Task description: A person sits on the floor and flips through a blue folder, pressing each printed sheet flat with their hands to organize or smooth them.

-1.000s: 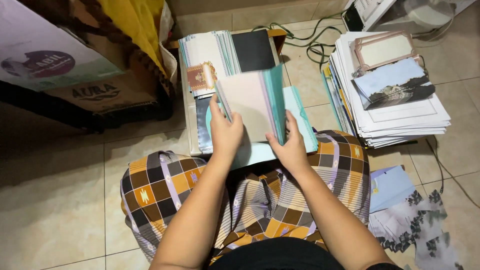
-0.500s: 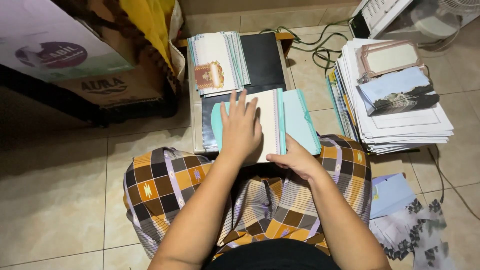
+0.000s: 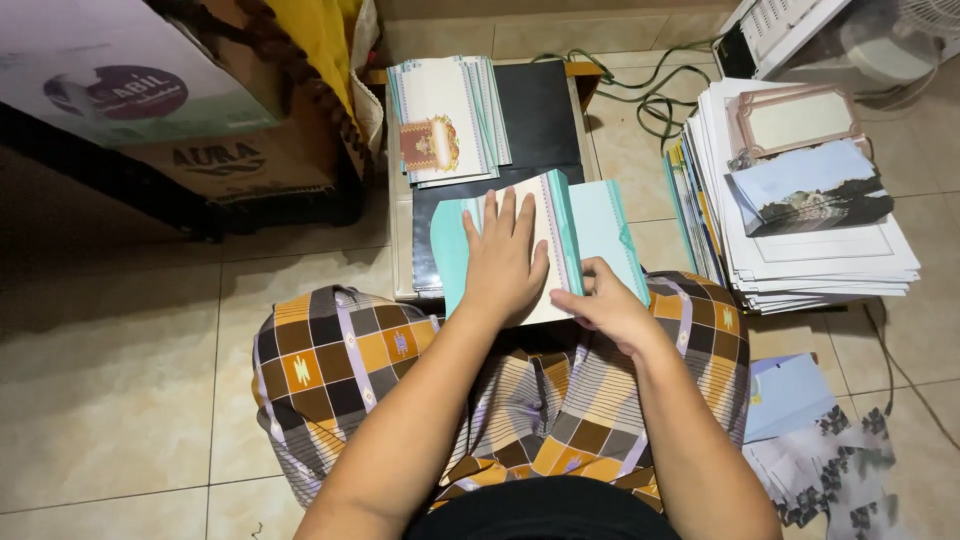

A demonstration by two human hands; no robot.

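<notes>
Compared with a second ago, when both hands held the card up by its lower edge, the left hand [image 3: 505, 255] now lies flat on the cream face of the folded teal-edged card [image 3: 545, 245], fingers spread apart and pressing it down, while the right hand [image 3: 605, 300] has dropped to the card's lower right edge, fingers together and pinching it there. The card has gone from being lifted to being pressed shut, so the work in hand looks like creasing or flattening a fold. The card rests on the near edge of the low tabletop [image 3: 400, 250], over a dark mat [image 3: 540, 110] and just above the person's checked sarong [image 3: 330, 350]. At the far left corner of the tabletop sits a fanned stack of cream cards [image 3: 445, 120] with a red-and-gold emblem. On the floor to the right stands a tall pile of white sheets [image 3: 800, 250], topped by a framed cream card and a blue-grey one. At the upper left is a brown cardboard box [image 3: 230, 160] with dark lettering, and beside it a pale package [image 3: 100, 80] bearing a purple oval label.
</notes>
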